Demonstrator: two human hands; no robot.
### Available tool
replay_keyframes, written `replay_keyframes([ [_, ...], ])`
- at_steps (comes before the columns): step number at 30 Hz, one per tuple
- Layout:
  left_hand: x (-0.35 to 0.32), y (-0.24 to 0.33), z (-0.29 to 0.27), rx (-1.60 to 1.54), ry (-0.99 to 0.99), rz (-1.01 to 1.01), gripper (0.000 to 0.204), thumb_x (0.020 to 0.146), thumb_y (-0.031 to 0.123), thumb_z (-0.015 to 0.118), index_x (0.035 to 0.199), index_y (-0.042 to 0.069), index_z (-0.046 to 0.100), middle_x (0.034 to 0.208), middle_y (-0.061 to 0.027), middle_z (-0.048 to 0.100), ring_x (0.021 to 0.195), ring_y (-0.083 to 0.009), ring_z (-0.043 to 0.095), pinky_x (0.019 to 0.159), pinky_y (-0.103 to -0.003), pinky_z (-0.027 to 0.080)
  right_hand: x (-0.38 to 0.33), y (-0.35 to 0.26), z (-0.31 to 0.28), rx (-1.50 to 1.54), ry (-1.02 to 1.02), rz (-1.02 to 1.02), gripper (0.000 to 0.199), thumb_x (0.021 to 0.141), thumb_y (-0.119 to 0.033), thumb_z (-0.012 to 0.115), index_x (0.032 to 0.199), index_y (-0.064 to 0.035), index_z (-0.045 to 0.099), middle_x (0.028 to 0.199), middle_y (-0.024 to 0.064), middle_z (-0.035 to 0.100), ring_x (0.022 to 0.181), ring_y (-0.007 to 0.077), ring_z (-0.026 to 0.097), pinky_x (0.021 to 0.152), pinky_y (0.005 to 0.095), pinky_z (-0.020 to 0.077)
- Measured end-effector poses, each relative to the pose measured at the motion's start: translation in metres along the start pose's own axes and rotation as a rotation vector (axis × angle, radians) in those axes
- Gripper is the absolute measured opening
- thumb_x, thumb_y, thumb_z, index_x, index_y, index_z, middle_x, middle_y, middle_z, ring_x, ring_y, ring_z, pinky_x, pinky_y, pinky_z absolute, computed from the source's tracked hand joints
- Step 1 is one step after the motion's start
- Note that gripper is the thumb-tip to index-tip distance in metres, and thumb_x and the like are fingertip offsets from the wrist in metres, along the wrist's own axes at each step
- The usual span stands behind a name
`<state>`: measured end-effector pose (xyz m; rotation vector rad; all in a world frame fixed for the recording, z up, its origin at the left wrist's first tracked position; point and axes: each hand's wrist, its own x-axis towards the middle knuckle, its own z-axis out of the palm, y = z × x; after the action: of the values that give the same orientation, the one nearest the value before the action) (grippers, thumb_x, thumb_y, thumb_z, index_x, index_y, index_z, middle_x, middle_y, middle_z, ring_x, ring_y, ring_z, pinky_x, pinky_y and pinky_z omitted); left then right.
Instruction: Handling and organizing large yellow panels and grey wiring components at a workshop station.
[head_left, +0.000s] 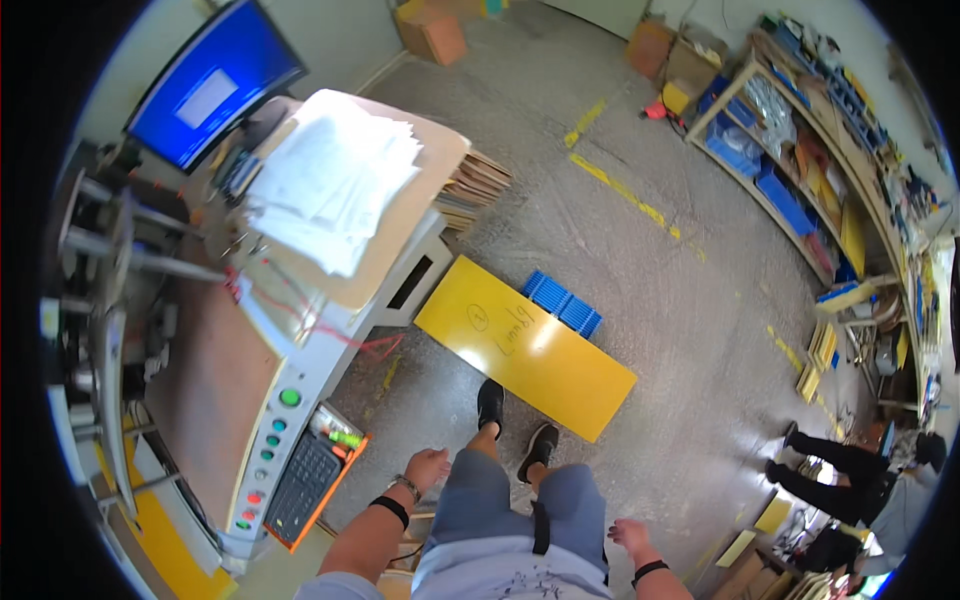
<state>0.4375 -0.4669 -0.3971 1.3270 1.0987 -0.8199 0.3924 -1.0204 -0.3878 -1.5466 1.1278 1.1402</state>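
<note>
My left hand (428,469) hangs beside my left knee, to the right of the keyboard (305,487). Its fingers are loosely bent and I see nothing held in it. On the other side, my right hand (630,536) is held out beside my right thigh, empty, fingers a little apart. Neither hand touches anything. In front of my shoes lies a long yellow board (525,348) with handwritten marks. It rests over a blue ribbed plastic crate or pallet (562,303), which shows along its far edge.
At left stands a machine with a button panel (277,425), a paper stack (335,180) on its top and a monitor (215,82). Stacked boards (474,190) lie behind it. A loaded shelf (800,180) lines the right. Another person (870,490) is at lower right.
</note>
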Motion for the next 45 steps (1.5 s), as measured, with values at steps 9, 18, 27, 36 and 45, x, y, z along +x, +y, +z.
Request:
replay_keyframes([
  [9, -0.123, -0.107, 0.004, -0.267, 0.324, 0.089, 0.041, 0.098, 0.037, 0.061, 0.113, -0.001, 0.063, 0.096, -0.0116, 0.072, 0.081, -0.0200, 0.069, 0.070, -0.035, 0.053, 0.019, -0.074, -0.076, -0.516, -0.072, -0.498, 0.021, 0.094, -0.017, 0.056, 0.092, -0.0021, 0.070, 0.082, 0.0105, 0.071, 0.076, 0.0189, 0.068, 0.069, 0.0339, 0.0547],
  [18, -0.187, -0.373, 0.084, -0.708, 0.278, -0.254, 0.027, 0.102, 0.030, 0.056, 0.116, 0.006, 0.060, 0.093, -0.0171, 0.071, 0.077, -0.0223, 0.070, 0.057, -0.034, 0.055, -0.058, -0.099, -0.068, -0.293, -0.040, -0.531, 0.029, 0.097, -0.027, 0.060, 0.094, 0.0005, 0.068, 0.086, 0.0095, 0.071, 0.075, 0.0174, 0.067, 0.068, 0.0332, 0.0525],
  [27, -0.200, -0.450, 0.105, -0.967, 0.108, -0.234, 0.036, 0.100, 0.034, 0.062, 0.079, 0.006, 0.056, 0.067, -0.0078, 0.059, 0.051, -0.0225, 0.058, 0.048, -0.036, 0.047, -0.020, -0.019, -0.068, -0.787, -0.066, -0.396, 0.039, 0.093, -0.035, 0.061, 0.080, 0.0002, 0.072, 0.077, 0.0131, 0.072, 0.069, 0.0211, 0.068, 0.066, 0.0388, 0.0548],
  [36, -0.224, -0.398, 0.005, -0.904, 0.603, 0.188, 0.035, 0.100, 0.036, 0.061, 0.090, 0.003, 0.066, 0.081, -0.0071, 0.069, 0.075, -0.0185, 0.065, 0.067, -0.033, 0.052, -0.102, -0.139, 0.111, -0.742, -0.177, -0.659, 0.028, 0.098, -0.022, 0.061, 0.110, 0.0020, 0.067, 0.097, 0.0124, 0.073, 0.086, 0.0212, 0.071, 0.072, 0.0332, 0.0559],
  [45, -0.147, -0.551, 0.041, -1.388, 0.663, -0.025, 0.023, 0.100, 0.031, 0.050, 0.099, 0.011, 0.062, 0.075, -0.0117, 0.064, 0.061, -0.0238, 0.062, 0.052, -0.038, 0.049, -0.183, -0.169, 0.270, -1.103, -0.426, -0.710, 0.026, 0.097, -0.021, 0.065, 0.107, 0.0028, 0.068, 0.098, 0.0109, 0.072, 0.084, 0.0189, 0.070, 0.076, 0.0295, 0.0549],
])
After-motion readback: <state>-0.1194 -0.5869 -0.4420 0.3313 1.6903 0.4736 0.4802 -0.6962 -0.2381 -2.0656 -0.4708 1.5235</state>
